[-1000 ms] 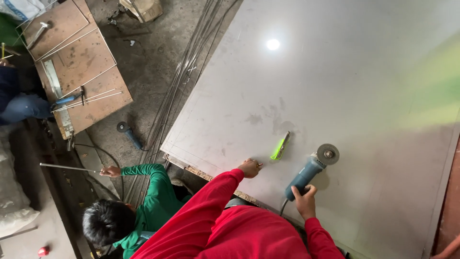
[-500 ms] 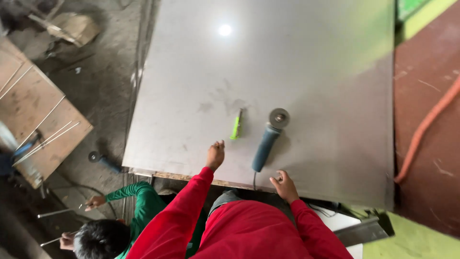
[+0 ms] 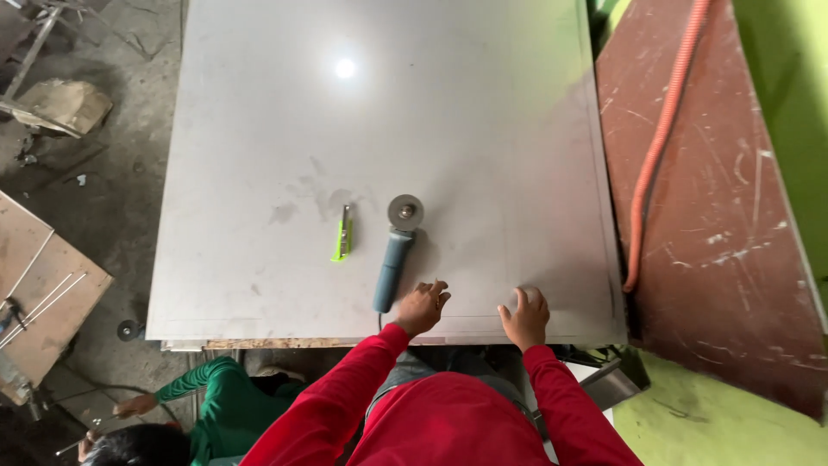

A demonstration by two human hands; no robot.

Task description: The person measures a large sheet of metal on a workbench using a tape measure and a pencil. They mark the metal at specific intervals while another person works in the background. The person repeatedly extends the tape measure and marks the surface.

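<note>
While the blue-handled angle grinder (image 3: 395,250) is lying flat on the large grey metal sheet (image 3: 259,129), its round disc is pointing away from the person and its handle end is pointing back toward the near edge. The left hand (image 3: 422,308) is resting on the sheet right at that handle end, fingers loosely curled and gripping nothing; whether the fingertips are actually touching the handle cannot be told. The right hand (image 3: 523,316) is sitting on the sheet further to the right, well apart from the grinder, fingers bent in a loose, empty curl with nothing in its grasp. Both arms are wearing red sleeves. Just beside the grinder, on its left, a small bright green hand tool (image 3: 342,235) is lying on the sheet, roughly parallel to the grinder body and not touching it. Smudges are showing on the sheet beyond these two items, and a bright light reflection is showing further up. An orange corrugated hose (image 3: 657,147) is running along the reddish-brown board (image 3: 733,216) to the right of the sheet. Below the near-left corner, another person in a green sleeve (image 3: 211,393) is crouching on the floor, near a wooden panel (image 3: 34,302) with thin rods lying on it.
</note>
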